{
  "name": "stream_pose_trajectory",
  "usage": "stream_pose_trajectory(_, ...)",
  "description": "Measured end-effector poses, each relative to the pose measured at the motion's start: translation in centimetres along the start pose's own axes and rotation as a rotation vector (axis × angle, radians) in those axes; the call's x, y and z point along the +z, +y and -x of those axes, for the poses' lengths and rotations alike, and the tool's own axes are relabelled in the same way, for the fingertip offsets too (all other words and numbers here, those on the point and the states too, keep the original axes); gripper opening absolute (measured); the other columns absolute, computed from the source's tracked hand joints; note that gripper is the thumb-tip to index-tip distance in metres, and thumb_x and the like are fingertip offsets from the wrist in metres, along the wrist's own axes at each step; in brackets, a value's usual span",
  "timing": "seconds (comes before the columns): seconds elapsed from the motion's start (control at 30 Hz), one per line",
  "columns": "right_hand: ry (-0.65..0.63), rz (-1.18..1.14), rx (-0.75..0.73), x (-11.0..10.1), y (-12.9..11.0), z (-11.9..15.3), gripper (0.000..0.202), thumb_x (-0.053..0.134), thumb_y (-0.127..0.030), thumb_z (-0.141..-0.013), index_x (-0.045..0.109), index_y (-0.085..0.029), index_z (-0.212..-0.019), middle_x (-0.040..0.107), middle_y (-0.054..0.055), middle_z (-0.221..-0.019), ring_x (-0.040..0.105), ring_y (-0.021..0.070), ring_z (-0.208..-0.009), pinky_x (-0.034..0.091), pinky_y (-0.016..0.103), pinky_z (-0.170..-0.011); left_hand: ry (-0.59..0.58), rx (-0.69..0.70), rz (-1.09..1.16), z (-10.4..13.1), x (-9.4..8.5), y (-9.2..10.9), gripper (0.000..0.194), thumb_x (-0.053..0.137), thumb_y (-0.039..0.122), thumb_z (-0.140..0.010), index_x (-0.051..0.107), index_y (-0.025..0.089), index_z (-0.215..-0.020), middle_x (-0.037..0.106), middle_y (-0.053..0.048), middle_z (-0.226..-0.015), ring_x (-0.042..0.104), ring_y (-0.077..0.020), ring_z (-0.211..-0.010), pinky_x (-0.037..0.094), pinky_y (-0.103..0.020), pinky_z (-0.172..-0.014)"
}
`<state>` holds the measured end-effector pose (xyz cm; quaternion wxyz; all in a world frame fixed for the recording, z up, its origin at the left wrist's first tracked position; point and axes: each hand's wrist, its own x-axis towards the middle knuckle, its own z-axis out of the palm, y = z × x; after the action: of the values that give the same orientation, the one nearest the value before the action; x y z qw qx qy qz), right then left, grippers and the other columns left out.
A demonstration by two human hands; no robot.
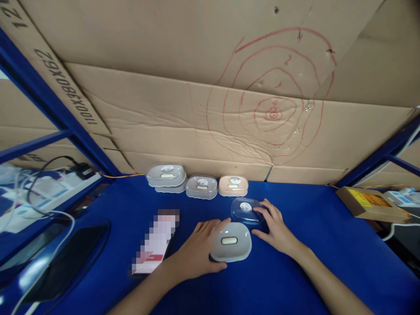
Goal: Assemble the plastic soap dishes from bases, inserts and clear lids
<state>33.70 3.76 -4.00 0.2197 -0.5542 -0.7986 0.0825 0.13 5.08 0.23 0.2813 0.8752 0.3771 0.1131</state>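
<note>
My left hand [205, 247] grips a grey oval soap box [239, 243] by its left end, thumb at the front and fingers behind. A cream oblong piece sits in the middle of its top. Just behind it is a clear plastic lid [241, 215] with a round white sticker. My right hand [277, 225] has bent fingers over the lid's right end and the thumb close to its front edge. At the back stand similar boxes with stickers: stacked pale grey ones [160, 178], a darker grey one [197, 191] and a peach one [226, 189].
A phone with a blurred screen [157, 238] lies left of my left hand on the blue table [272, 284]. Further left are a dark pad [75, 253], cables and a white power strip [49, 201]. Cardboard [164, 109] walls the back. A brown box [367, 203] sits at right.
</note>
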Motion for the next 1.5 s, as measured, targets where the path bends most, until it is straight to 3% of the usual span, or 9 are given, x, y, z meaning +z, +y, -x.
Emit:
stream_pose_trajectory(0.1, -0.015, -0.033, 0.027, 0.2, 0.4, -0.3, 0.070, 0.065, -0.054, -0.100, 0.038, -0.035, -0.162, 0.029, 0.013, -0.175, 0.031, 0.0371, -0.161, 0.038, 0.062, -0.124, -0.012, 0.002, 0.038, 0.0, -0.1, 0.1, 0.115, 0.090, 0.033, -0.071, 0.027, 0.036, -0.167, 0.050, -0.011, -0.161, 0.047, -0.0394, -0.148, 0.036, -0.059, -0.123)
stream_pose_trajectory(0.23, 0.021, -0.077, 0.056, 0.8, 1.0, -0.9, 0.059, 0.057, -0.054, -0.105, 0.045, -0.035, -0.160, 0.042, 0.012, -0.170, 0.044, 0.0356, -0.154, 0.040, 0.063, -0.122, -0.017, -0.023, 0.076, -0.1, 0.1, 0.0, 0.117, 0.090, 0.031, -0.072, 0.024, 0.035, -0.168, 0.047, -0.013, -0.164, 0.045, -0.0408, -0.150, 0.035, -0.064, -0.123)
stream_pose_trajectory(0.4, 0.083, -0.138, 0.070, 0.5, 0.2, -0.5, 0.053, 0.037, -0.047, -0.114, 0.037, -0.032, -0.164, 0.053, 0.012, -0.162, 0.051, 0.0293, -0.150, 0.045, 0.057, -0.122, 0.031, -0.083, 0.130, -0.3, 1.1, -0.7, 0.123, 0.092, 0.029, -0.072, 0.017, 0.030, -0.170, 0.039, -0.016, -0.170, 0.040, -0.0410, -0.154, 0.033, -0.065, -0.125)
stream_pose_trajectory(0.5, 0.039, -0.161, -0.010, 0.1, -1.3, 0.1, 0.052, 0.042, -0.046, -0.113, 0.039, -0.034, -0.163, 0.051, 0.009, -0.164, 0.050, 0.0269, -0.152, 0.045, 0.052, -0.123, 0.114, -0.114, 0.182, -0.7, 2.0, -1.3, 0.129, 0.093, 0.026, -0.071, 0.011, 0.028, -0.171, 0.035, -0.018, -0.172, 0.038, -0.0405, -0.157, 0.034, -0.063, -0.127)
stream_pose_trajectory(0.7, -0.080, -0.099, -0.189, 0.7, -4.1, 0.8, 0.064, 0.061, -0.048, -0.106, 0.039, -0.034, -0.164, 0.039, 0.012, -0.171, 0.041, 0.0332, -0.156, 0.044, 0.056, -0.123, 0.194, -0.067, 0.245, -1.1, 3.1, -1.9, 0.137, 0.096, 0.028, -0.071, 0.002, 0.035, -0.171, 0.025, -0.017, -0.176, 0.032, -0.0406, -0.160, 0.031, -0.066, -0.128)
stream_pose_trajectory(0.9, -0.077, -0.077, -0.232, 1.1, -4.7, 0.8, 0.066, 0.065, -0.045, -0.104, 0.040, -0.033, -0.164, 0.041, 0.012, -0.170, 0.042, 0.0344, -0.155, 0.046, 0.056, -0.122, 0.153, -0.045, 0.245, -1.0, 3.1, -2.0, 0.131, 0.095, 0.035, -0.076, 0.005, 0.035, -0.171, 0.028, -0.018, -0.175, 0.032, -0.0421, -0.159, 0.030, -0.069, -0.127)
stream_pose_trajectory(1.07, -0.015, -0.077, -0.251, 1.1, -4.9, 0.9, 0.068, 0.072, -0.040, -0.101, 0.043, -0.033, -0.163, 0.045, 0.014, -0.167, 0.047, 0.0345, -0.153, 0.048, 0.054, -0.120, 0.122, 0.003, 0.247, -1.2, 2.7, -2.0, 0.106, 0.092, 0.035, -0.079, 0.030, 0.038, -0.166, 0.041, -0.013, -0.165, 0.042, -0.0395, -0.152, 0.036, -0.061, -0.126)
stream_pose_trajectory(1.27, -0.019, -0.125, -0.225, 1.1, -5.2, 0.9, 0.071, 0.078, -0.037, -0.096, 0.047, -0.033, -0.160, 0.048, 0.014, -0.164, 0.049, 0.0341, -0.151, 0.049, 0.052, -0.120, 0.116, 0.003, 0.275, -1.2, 2.2, -1.7, 0.104, 0.092, 0.034, -0.078, 0.034, 0.039, -0.164, 0.043, -0.011, -0.162, 0.043, -0.0379, -0.150, 0.037, -0.059, -0.125)
stream_pose_trajectory(1.5, -0.124, -0.173, -0.140, 1.7, -5.1, 1.2, 0.089, 0.084, -0.030, -0.088, 0.036, -0.034, -0.164, 0.032, 0.014, -0.173, 0.041, 0.0353, -0.157, 0.047, 0.051, -0.121, 0.128, -0.002, 0.344, -1.4, 2.2, -2.0, 0.102, 0.091, 0.045, -0.078, 0.038, 0.033, -0.164, 0.045, -0.014, -0.162, 0.043, -0.0387, -0.151, 0.034, -0.059, -0.126)
